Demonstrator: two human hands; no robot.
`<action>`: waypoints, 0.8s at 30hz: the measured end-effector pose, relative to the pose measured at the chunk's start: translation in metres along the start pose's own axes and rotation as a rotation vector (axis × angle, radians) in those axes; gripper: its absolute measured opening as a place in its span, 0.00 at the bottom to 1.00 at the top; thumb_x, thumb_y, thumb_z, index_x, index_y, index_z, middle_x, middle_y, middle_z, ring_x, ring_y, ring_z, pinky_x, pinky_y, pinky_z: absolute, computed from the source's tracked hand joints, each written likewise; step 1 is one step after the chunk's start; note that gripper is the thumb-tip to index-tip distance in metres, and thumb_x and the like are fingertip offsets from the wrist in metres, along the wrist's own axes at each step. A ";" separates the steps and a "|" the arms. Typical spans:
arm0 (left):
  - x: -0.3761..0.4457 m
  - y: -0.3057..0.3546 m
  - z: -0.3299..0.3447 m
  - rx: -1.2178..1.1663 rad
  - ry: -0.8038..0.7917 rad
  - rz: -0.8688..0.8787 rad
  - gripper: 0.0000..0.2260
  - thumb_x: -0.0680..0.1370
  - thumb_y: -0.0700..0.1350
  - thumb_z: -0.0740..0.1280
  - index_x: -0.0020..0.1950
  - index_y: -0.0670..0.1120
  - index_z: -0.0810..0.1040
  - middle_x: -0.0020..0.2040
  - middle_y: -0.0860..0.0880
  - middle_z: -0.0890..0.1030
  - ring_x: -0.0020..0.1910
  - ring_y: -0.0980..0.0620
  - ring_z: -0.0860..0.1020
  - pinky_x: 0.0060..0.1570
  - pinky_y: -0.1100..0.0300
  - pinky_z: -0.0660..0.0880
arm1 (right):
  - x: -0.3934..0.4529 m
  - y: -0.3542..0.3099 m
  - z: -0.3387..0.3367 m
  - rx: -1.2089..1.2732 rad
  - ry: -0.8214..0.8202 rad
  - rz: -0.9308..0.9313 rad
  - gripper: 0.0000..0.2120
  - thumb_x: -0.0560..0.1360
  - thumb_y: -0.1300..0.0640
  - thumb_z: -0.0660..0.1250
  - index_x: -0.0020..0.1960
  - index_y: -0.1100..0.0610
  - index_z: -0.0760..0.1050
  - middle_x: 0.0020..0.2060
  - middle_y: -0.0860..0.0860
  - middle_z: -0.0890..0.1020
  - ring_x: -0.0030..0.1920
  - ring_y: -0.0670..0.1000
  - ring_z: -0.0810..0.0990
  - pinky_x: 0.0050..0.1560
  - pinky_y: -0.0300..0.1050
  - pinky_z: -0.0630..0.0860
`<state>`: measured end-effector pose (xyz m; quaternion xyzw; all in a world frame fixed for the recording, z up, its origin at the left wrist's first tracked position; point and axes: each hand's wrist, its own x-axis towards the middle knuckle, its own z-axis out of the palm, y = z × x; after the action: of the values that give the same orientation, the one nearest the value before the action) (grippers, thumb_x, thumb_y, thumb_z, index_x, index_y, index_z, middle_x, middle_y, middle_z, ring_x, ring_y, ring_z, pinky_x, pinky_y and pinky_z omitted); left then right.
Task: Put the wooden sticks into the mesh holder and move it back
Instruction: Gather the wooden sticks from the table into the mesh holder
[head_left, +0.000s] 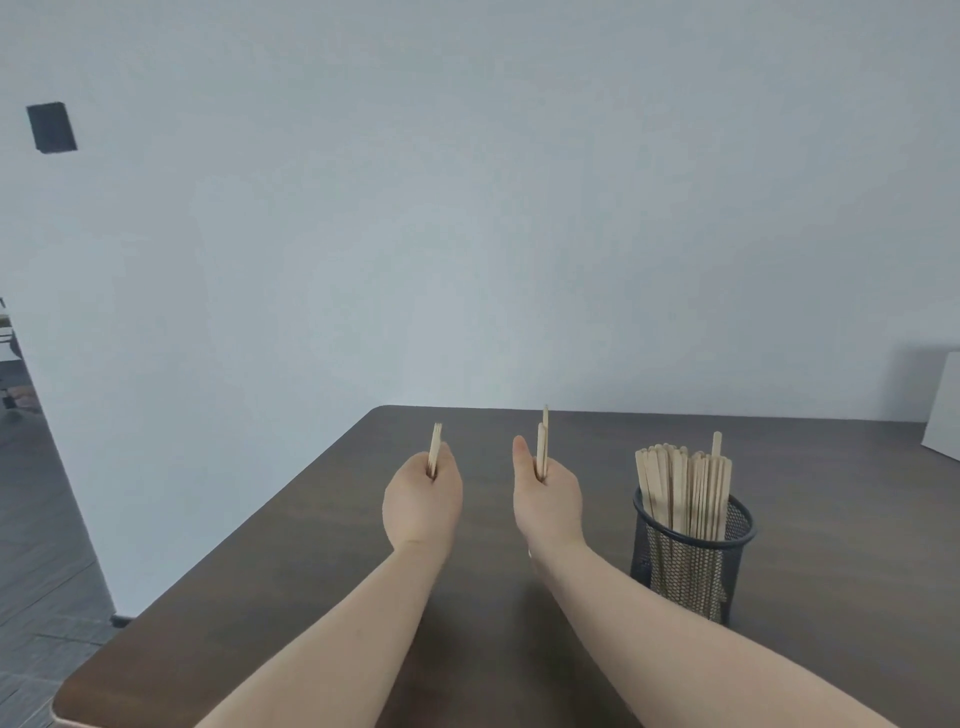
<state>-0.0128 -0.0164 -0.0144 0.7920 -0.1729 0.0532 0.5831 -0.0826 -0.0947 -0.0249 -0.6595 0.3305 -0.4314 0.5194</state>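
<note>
A black mesh holder (691, 561) stands on the dark wooden table (831, 519) to the right of my hands, packed with several pale wooden sticks (683, 483) standing upright. My left hand (422, 501) is closed around a small bunch of wooden sticks (435, 447) that point up from the fist. My right hand (548, 501) grips two or three more sticks (542, 447), also upright, with the thumb raised beside them. Both hands hover over the table's middle, left of the holder and apart from it.
A white box (943, 410) sits at the table's far right edge. A plain pale wall (467, 208) stands behind the table. The table's left edge drops to a dark floor (36, 545). A dark patch (51, 127) marks the wall at upper left.
</note>
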 end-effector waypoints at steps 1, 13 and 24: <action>0.003 0.006 0.001 -0.004 -0.004 -0.010 0.21 0.80 0.48 0.58 0.29 0.46 0.56 0.26 0.50 0.61 0.27 0.49 0.59 0.30 0.57 0.58 | 0.002 -0.005 -0.001 -0.001 -0.006 -0.008 0.26 0.79 0.45 0.59 0.28 0.55 0.54 0.25 0.50 0.62 0.30 0.53 0.63 0.35 0.45 0.62; -0.010 0.107 0.039 -0.233 -0.270 0.072 0.19 0.78 0.50 0.58 0.30 0.47 0.56 0.27 0.50 0.61 0.29 0.48 0.60 0.34 0.57 0.60 | 0.039 -0.084 -0.068 0.186 -0.056 -0.026 0.22 0.78 0.46 0.58 0.30 0.53 0.55 0.26 0.50 0.59 0.25 0.51 0.57 0.29 0.42 0.58; -0.059 0.161 0.084 -0.414 -0.397 0.124 0.21 0.77 0.49 0.61 0.29 0.48 0.55 0.26 0.51 0.58 0.26 0.51 0.57 0.30 0.59 0.57 | 0.051 -0.091 -0.154 0.226 0.004 0.037 0.22 0.79 0.47 0.59 0.30 0.53 0.58 0.20 0.47 0.61 0.19 0.47 0.58 0.20 0.35 0.58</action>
<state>-0.1315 -0.1254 0.0877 0.6391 -0.3391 -0.1035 0.6825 -0.2029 -0.1795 0.0887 -0.5898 0.2928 -0.4577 0.5974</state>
